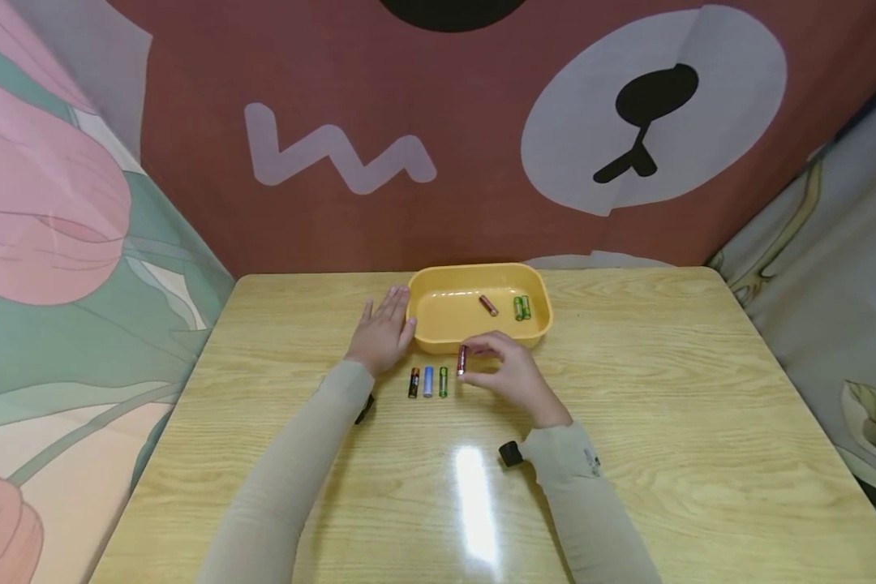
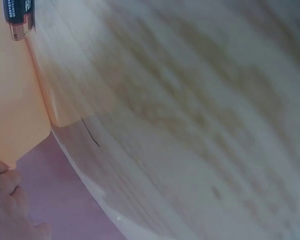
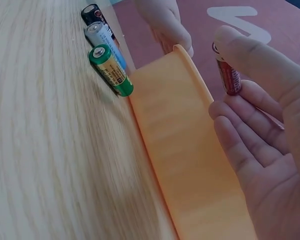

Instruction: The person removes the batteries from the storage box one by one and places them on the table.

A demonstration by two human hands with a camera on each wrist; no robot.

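Between thumb and fingertips, my right hand (image 1: 507, 375) pinches a dark red battery (image 1: 461, 360) just in front of the yellow tray (image 1: 448, 347). The right wrist view shows this red battery (image 3: 228, 75) held by its two ends. My left hand (image 1: 381, 334) rests with straight fingers against the tray's left side. Left of the held battery, a black battery (image 1: 414, 383), a blue battery (image 1: 428, 381) and a green battery (image 1: 443, 381) stand in a row on the table. Inside the tray lie another red battery (image 1: 488, 305) and two green batteries (image 1: 521, 308).
The wooden table (image 1: 701, 422) ends at the back against a brown cloth (image 1: 336, 227) with a bear print. Patterned cloth hangs at both sides. A small black device (image 1: 511, 453) sits at my right wrist, and light glares off the table's front part.
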